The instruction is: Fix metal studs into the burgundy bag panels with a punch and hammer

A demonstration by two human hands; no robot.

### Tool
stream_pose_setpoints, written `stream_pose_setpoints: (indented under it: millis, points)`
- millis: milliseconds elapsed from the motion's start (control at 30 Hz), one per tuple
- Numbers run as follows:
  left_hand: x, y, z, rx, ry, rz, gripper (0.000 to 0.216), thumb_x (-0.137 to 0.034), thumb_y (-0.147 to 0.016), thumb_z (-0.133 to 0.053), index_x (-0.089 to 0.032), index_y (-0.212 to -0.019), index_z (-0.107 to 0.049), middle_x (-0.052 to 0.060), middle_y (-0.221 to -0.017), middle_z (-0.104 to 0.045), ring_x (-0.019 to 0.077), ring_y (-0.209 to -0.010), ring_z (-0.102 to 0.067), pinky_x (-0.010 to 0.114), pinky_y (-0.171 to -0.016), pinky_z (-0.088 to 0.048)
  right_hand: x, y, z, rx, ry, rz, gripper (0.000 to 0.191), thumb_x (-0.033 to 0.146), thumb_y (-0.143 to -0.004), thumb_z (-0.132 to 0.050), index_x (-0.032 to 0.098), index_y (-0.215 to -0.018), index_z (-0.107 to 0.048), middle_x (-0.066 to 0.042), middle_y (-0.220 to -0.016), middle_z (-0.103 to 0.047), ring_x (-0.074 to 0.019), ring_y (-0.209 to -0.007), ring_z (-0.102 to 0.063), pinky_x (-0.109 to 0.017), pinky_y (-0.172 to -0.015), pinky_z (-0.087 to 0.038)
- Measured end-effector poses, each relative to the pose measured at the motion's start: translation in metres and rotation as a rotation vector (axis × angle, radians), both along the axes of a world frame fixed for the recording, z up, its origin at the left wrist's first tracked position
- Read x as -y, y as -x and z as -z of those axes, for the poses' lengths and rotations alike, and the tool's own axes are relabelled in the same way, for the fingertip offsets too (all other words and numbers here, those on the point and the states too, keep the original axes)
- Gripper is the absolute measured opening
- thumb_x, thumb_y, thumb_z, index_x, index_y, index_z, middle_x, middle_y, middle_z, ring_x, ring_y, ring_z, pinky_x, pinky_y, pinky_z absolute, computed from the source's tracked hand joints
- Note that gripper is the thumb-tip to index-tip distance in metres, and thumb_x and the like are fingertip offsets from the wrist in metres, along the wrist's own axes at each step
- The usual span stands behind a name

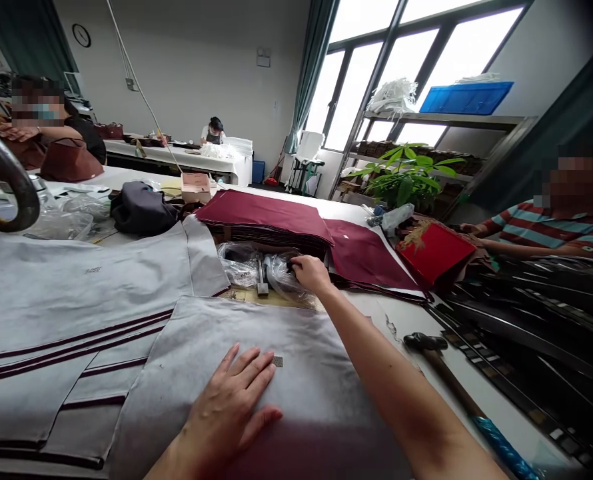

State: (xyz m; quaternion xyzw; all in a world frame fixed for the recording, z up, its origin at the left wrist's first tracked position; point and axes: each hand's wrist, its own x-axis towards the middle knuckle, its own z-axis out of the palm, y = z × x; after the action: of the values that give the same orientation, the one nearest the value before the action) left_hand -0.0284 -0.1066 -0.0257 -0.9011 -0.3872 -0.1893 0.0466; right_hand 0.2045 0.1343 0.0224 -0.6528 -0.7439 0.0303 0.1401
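My left hand [231, 407] lies flat with fingers spread on a grey fabric piece [296, 333] in front of me. A small metal tag [277, 361] sits on the fabric at its fingertips. My right hand [310, 273] reaches forward to clear plastic bags [246, 263], its fingers curled into them; what they grip is hidden. A small metal tool [262, 279] lies among the bags.
Stacks of grey fabric [76, 287] lie on the left and maroon fabric [276, 213] at the back. A hammer [441, 367] rests on the right by black strips [526, 333]. A red box [434, 252], a plant [406, 177] and seated people surround the table.
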Motion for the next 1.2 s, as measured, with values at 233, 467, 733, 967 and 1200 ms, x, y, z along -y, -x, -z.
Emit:
stream_pose_setpoints:
  millis: [233, 467, 733, 967, 1200]
  points:
    - [0.002, -0.001, -0.001, 0.018, 0.065, -0.011, 0.050, -0.053, -0.102, -0.051, -0.022, -0.141, -0.056, 0.003, -0.153, -0.053, 0.0299, -0.137, -0.053, 0.059, -0.116, -0.046, -0.006, 0.003, -0.001, -0.241, -0.017, -0.008, 0.017, 0.022, -0.081, -0.069, 0.025, -0.093, -0.081, -0.008, -0.106, -0.077, -0.0302, -0.110, -0.067, -0.039, -0.099, -0.049]
    - [0.003, -0.001, 0.000, 0.094, 0.085, -0.009, 0.051, -0.057, -0.102, -0.047, -0.024, -0.141, -0.057, 0.003, -0.150, -0.056, 0.0280, -0.137, -0.054, 0.057, -0.118, -0.044, 0.027, -0.005, -0.011, -0.771, -0.041, -0.031, 0.048, 0.057, -0.089, -0.057, 0.015, -0.106, -0.071, -0.010, -0.092, -0.073, -0.0200, -0.075, -0.070, -0.026, -0.056, -0.052]
    - [0.003, -0.001, -0.001, 0.107, 0.141, -0.016, 0.052, -0.054, -0.102, -0.047, -0.020, -0.140, -0.057, 0.011, -0.146, -0.058, 0.0288, -0.137, -0.052, 0.059, -0.121, -0.037, 0.139, 0.002, -0.007, -0.890, 0.131, -0.221, 0.040, 0.051, -0.087, -0.066, 0.016, -0.106, -0.074, -0.007, -0.082, -0.071, -0.0187, -0.071, -0.066, -0.029, -0.061, -0.053]
    - [0.004, 0.001, -0.003, 0.109, 0.166, -0.016, 0.052, -0.052, -0.102, -0.049, -0.017, -0.140, -0.058, 0.012, -0.147, -0.057, 0.0300, -0.139, -0.051, 0.059, -0.122, -0.035, 0.199, 0.018, -0.001, 0.067, 0.025, -0.442, 0.023, 0.022, -0.098, -0.058, 0.022, -0.115, -0.073, -0.008, -0.100, -0.072, -0.0219, -0.084, -0.069, -0.030, -0.071, -0.048]
    - [0.005, 0.001, 0.000, 0.113, 0.150, -0.013, 0.052, -0.051, -0.103, -0.049, -0.016, -0.140, -0.058, 0.012, -0.149, -0.056, 0.0297, -0.141, -0.049, 0.058, -0.122, -0.034, 0.203, 0.008, 0.021, -0.169, -0.100, -0.508, 0.019, 0.026, -0.102, -0.056, 0.023, -0.108, -0.073, -0.006, -0.098, -0.071, -0.0188, -0.085, -0.067, -0.029, -0.076, -0.050]
